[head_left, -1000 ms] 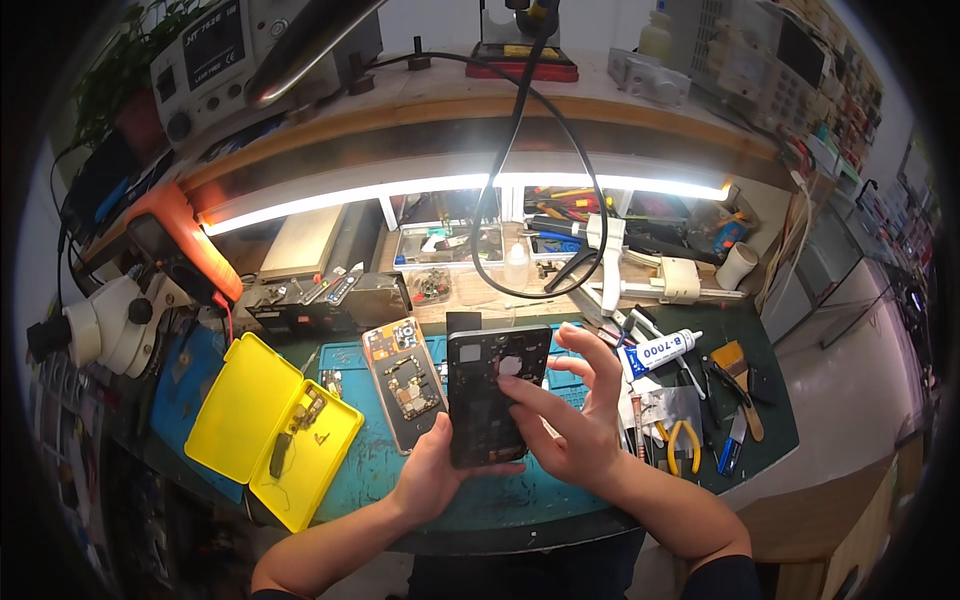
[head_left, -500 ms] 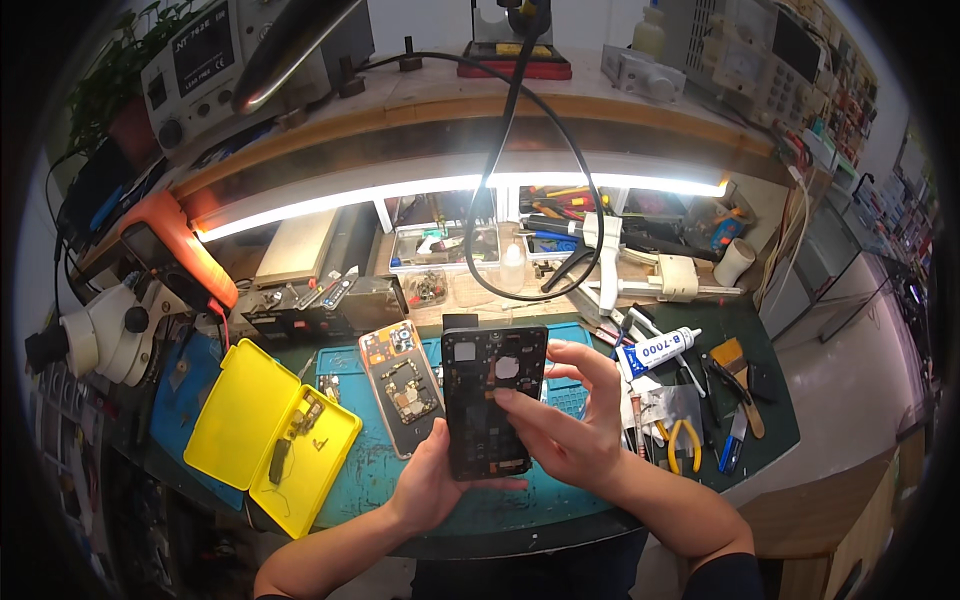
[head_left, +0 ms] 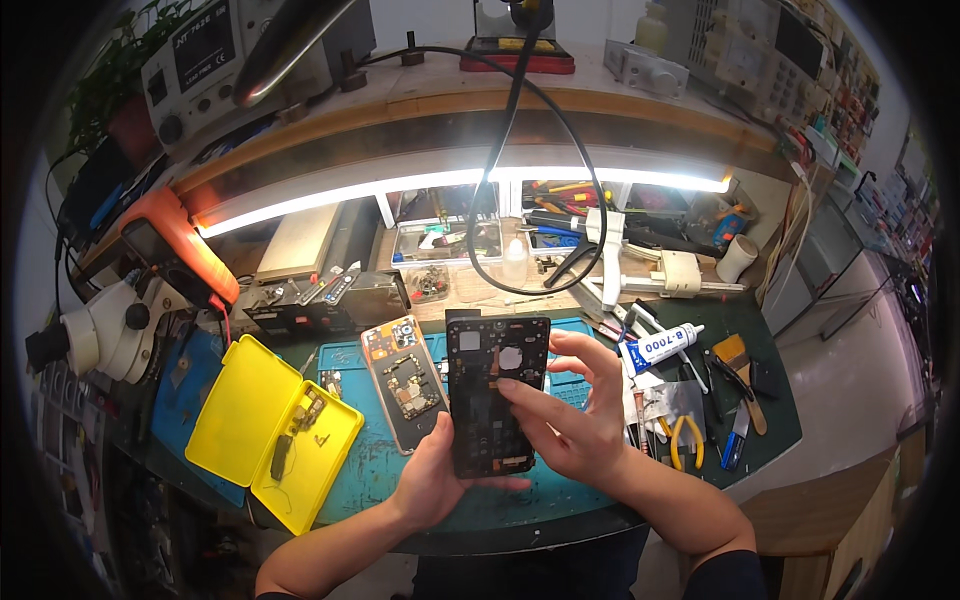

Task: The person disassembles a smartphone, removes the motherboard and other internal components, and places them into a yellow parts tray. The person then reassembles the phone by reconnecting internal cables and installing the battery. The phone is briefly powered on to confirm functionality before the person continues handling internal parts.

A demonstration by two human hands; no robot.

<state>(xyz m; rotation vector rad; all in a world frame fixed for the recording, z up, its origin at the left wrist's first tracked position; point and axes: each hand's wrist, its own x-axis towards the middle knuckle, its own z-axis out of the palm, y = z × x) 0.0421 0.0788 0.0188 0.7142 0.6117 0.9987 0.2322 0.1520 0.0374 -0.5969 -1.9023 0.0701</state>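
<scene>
"Two hands on one thing: which does what?"

"The left hand (head_left: 425, 487) grasps the dark phone body (head_left: 480, 415) low down, thumb along its near-left edge, fingers passing beneath. I take it that's the support."

"And the right hand (head_left: 582, 432)?"

"One fingertip seems to rest on the phone body's inner face, with the other fingers bent near its right edge. It probably leaves the weight to the left. Whether it pinches anything, I can't tell."

"Why hold it up like that?"

"It's above the blue mat (head_left: 365, 495), in front of the person, insides facing up to the eyes. That likely gives a clear view, with the strip light (head_left: 450, 187) shining beyond."

"And the second phone (head_left: 430, 437)?"

"It lies on the mat just left of the phone body, its circuit board (head_left: 412, 395) showing, perhaps there to be within reach."

"The yellow box (head_left: 245, 415)?"

"Farther left, lid folded back, small parts (head_left: 282, 452) inside. Its walls would stop them straying, I'd guess. The yellow-handled pliers (head_left: 677, 447) lie on the right, near that hand's side."
</scene>
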